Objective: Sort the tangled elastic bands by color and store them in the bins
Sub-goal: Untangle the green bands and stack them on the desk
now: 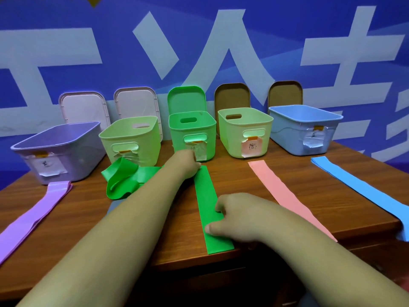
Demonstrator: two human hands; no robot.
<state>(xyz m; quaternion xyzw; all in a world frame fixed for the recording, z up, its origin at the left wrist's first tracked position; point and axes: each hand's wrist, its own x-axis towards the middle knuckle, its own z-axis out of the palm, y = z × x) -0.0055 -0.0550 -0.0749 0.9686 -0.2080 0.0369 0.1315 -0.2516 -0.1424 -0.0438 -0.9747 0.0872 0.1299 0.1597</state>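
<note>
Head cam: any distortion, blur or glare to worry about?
Head view: wide-angle bowing leans the purple bin and blue bin outward; head view: bin labels are too soft to read; head view: light is flat, shadows faint, no harsh glare.
</note>
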